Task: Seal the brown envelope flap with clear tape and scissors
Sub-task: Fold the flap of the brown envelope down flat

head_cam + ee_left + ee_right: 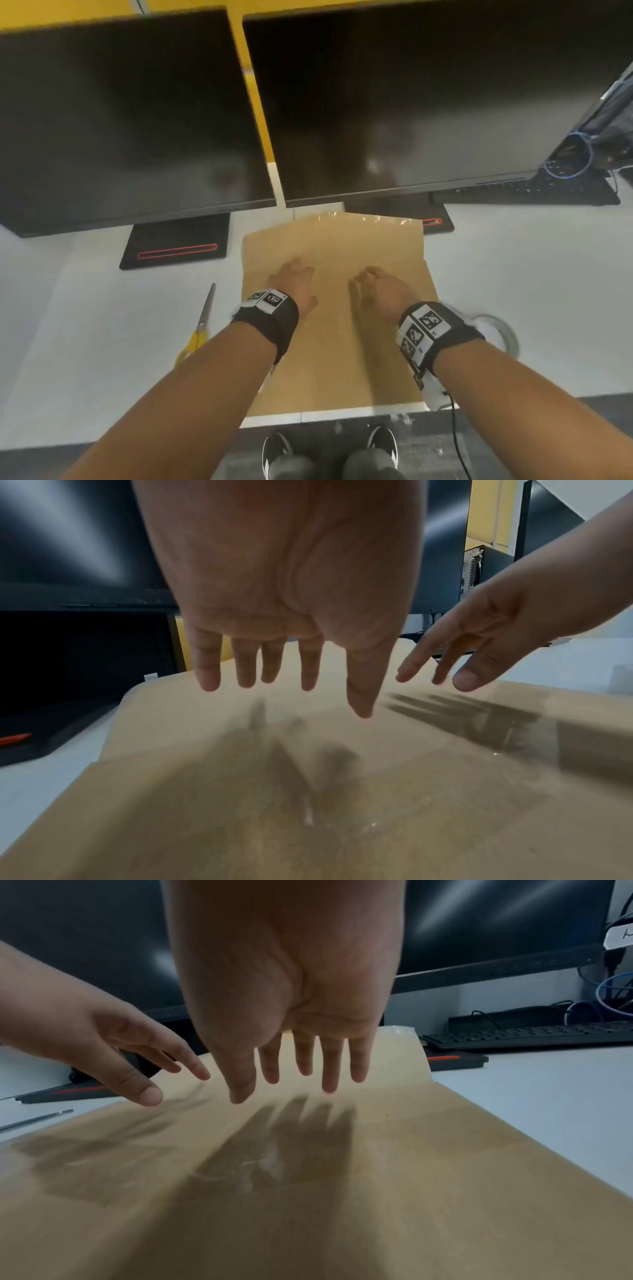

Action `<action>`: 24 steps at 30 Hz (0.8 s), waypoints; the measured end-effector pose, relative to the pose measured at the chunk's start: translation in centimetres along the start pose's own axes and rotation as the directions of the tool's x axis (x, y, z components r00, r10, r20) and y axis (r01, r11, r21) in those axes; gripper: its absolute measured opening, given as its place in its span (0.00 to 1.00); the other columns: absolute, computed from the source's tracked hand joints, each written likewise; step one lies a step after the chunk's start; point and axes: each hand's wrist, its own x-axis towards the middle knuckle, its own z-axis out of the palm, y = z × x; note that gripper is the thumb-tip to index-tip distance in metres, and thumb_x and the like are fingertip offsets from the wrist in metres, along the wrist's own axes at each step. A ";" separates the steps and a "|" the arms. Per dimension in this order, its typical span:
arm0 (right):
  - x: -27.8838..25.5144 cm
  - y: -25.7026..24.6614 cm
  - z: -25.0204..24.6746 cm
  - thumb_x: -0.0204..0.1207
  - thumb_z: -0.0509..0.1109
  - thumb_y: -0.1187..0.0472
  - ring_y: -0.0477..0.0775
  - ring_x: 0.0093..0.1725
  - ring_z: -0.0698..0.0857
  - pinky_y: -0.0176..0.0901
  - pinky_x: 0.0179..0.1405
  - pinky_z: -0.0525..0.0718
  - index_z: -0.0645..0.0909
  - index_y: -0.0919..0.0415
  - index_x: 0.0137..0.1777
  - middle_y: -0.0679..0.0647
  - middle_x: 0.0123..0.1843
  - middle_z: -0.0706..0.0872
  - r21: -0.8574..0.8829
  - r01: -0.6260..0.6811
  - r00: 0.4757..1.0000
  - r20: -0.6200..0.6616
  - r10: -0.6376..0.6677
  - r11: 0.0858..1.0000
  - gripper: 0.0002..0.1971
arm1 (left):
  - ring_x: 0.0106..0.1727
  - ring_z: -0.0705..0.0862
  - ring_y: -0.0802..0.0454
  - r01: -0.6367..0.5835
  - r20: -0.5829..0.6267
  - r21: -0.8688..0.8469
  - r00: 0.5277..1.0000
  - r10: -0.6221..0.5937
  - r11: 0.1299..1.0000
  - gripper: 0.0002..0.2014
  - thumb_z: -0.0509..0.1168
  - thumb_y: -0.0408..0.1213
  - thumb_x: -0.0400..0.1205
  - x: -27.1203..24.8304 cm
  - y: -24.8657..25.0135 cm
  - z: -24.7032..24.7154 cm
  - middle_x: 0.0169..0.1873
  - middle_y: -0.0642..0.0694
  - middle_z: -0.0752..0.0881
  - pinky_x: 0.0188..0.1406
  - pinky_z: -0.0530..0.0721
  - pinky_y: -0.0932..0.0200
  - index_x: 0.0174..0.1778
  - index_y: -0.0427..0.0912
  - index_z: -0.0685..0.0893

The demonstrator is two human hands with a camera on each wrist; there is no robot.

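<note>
A large brown envelope (337,346) lies flat on the white desk, its flap (335,233) unfolded toward the monitors with a shiny strip along the far edge. My left hand (294,277) and right hand (373,284) hover side by side just above the envelope's middle, palms down, fingers straight and spread, holding nothing. Both wrist views show the fingers (246,669) (304,1064) clear of the paper, with shadows beneath. Yellow-handled scissors (200,325) lie left of the envelope. A roll of clear tape (496,332) sits to the right, partly hidden behind my right wrist.
Two dark monitors (130,113) (411,102) stand close behind the envelope, their black bases (178,243) on the desk. A black keyboard (534,192) and blue cables (568,157) are at the back right. The desk's front edge (325,416) runs just below the envelope.
</note>
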 end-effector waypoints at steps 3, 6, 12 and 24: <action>0.9 0.0 0.8 0.77 0.64 0.51 0.62 0.66 0.79 0.56 0.67 0.78 0.72 0.52 0.72 0.54 0.73 0.76 -0.111 -0.012 1.000 0.000 0.012 0.994 0.23 | 0.77 0.68 0.42 0.008 0.087 0.034 0.996 -0.011 0.999 0.31 0.64 0.49 0.79 0.5 -0.3 0.3 0.80 0.44 0.61 0.71 0.74 0.46 0.79 0.50 0.64; 1.2 -0.2 0.7 0.76 0.65 0.53 0.62 0.61 0.82 0.53 0.63 0.79 0.70 0.54 0.71 0.56 0.66 0.80 -0.120 -0.032 0.999 -0.038 0.028 0.992 0.23 | 0.74 0.71 0.42 0.013 0.100 0.033 0.995 -0.016 0.999 0.31 0.65 0.48 0.79 0.8 -0.5 0.7 0.78 0.45 0.63 0.68 0.76 0.46 0.78 0.50 0.65; 3.1 -0.8 -2.4 0.80 0.60 0.64 0.56 0.40 0.82 0.56 0.65 0.77 0.38 0.48 0.83 0.53 0.37 0.82 -0.044 -0.086 0.991 -0.110 0.081 0.995 0.40 | 0.70 0.72 0.44 0.003 0.037 0.033 0.999 -0.004 0.999 0.28 0.65 0.47 0.79 1.1 -0.7 1.7 0.75 0.44 0.67 0.62 0.79 0.47 0.75 0.49 0.67; 8.5 -1.8 -7.6 0.80 0.61 0.55 0.62 0.66 0.81 0.60 0.76 0.65 0.50 0.55 0.83 0.60 0.66 0.83 -0.104 -0.137 0.980 -0.156 0.120 0.985 0.34 | 0.73 0.70 0.43 -0.004 0.021 0.030 1.000 0.004 1.000 0.29 0.63 0.49 0.80 1.3 -1.3 2.1 0.79 0.43 0.61 0.67 0.72 0.44 0.78 0.51 0.65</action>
